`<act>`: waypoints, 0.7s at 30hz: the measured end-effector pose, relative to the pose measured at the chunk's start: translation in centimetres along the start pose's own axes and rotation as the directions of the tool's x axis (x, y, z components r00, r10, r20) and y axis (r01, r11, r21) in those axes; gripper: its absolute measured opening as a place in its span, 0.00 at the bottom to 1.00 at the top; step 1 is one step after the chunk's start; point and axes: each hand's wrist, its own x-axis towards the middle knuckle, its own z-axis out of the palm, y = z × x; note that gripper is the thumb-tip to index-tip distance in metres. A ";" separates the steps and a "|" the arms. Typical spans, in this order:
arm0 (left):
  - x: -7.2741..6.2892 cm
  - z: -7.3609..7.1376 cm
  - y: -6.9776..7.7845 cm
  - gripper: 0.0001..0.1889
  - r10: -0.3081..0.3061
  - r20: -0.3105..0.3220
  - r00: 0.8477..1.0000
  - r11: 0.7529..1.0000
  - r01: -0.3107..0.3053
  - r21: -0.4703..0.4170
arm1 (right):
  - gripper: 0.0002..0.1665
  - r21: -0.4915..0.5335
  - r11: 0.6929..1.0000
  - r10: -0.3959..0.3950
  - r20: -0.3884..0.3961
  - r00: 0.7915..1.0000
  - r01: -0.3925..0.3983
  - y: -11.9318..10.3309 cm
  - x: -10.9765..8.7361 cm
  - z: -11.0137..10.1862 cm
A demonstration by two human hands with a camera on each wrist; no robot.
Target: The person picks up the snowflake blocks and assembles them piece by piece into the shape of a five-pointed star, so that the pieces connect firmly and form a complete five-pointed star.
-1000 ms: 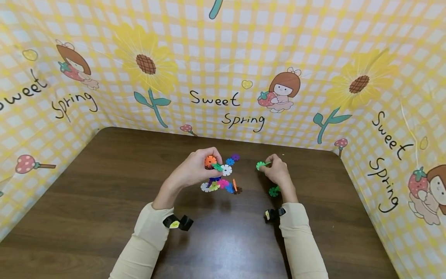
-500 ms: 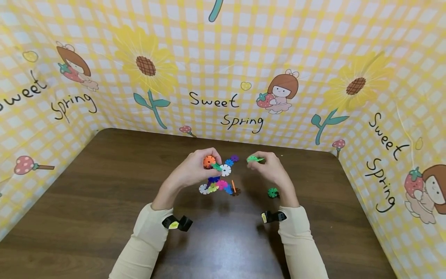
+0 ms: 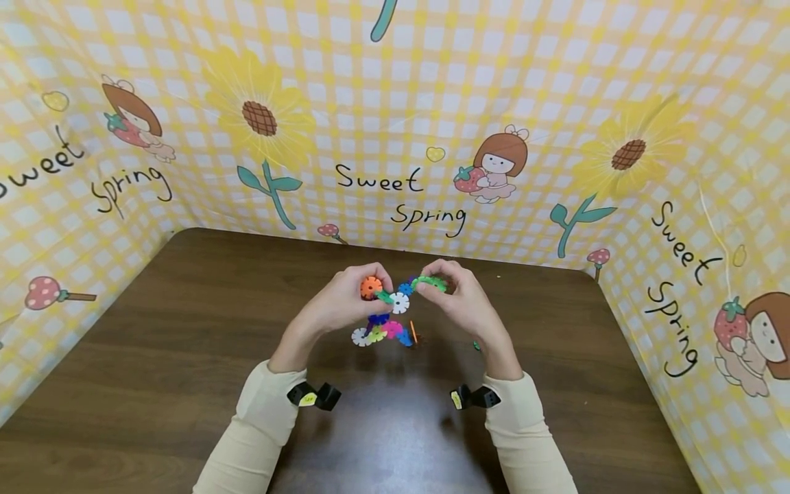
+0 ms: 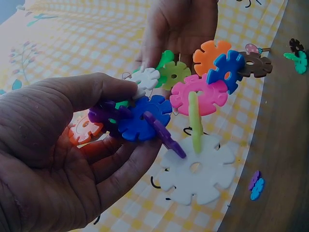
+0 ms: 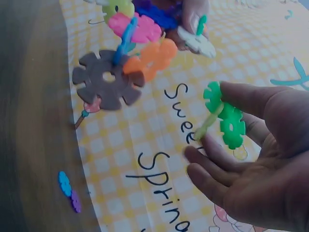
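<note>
My left hand (image 3: 345, 296) grips a chain of interlocking plastic snowflake discs between thumb and fingers. In the left wrist view the chain shows a blue disc (image 4: 155, 126), a pink disc (image 4: 207, 99), a large-looking white disc (image 4: 217, 166) and an orange disc (image 4: 208, 54), with several others. My right hand (image 3: 469, 305) pinches a smaller cluster of joined discs. That cluster has green discs (image 5: 233, 129) and a yellow-green disc (image 5: 210, 122) set at an angle. The two clusters are close together but apart; fingers hide part of each.
A joined blue and purple disc pair (image 5: 64, 183) lies on the brown wooden table (image 3: 185, 384) beyond the hands. A green disc (image 4: 301, 63) with a dark one lies at the right, mostly hidden by my right wrist in the head view. Checked cloth (image 3: 370, 123) walls surround the table.
My right hand has moved left with the green cluster, nearer the left hand's chain, and has turned the cluster. My left hand has stayed nearly still, holding the chain.
</note>
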 end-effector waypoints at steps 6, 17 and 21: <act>-0.2 0.1 -0.2 0.12 0.000 -0.004 1.000 1.000 0.000 0.000 | 0.07 -0.011 0.999 -0.031 -0.028 0.999 0.031 -0.3 -0.3 0.3; -0.1 -0.2 0.0 0.10 -0.011 -0.035 0.999 1.000 0.012 0.006 | 0.09 0.080 0.997 -0.010 0.043 0.999 0.006 -1.3 -0.8 -0.9; -0.1 -0.5 0.0 0.08 -0.021 -0.060 0.998 1.000 0.021 0.007 | 0.08 0.103 0.995 0.004 0.070 0.998 -0.011 -1.4 -0.8 -1.3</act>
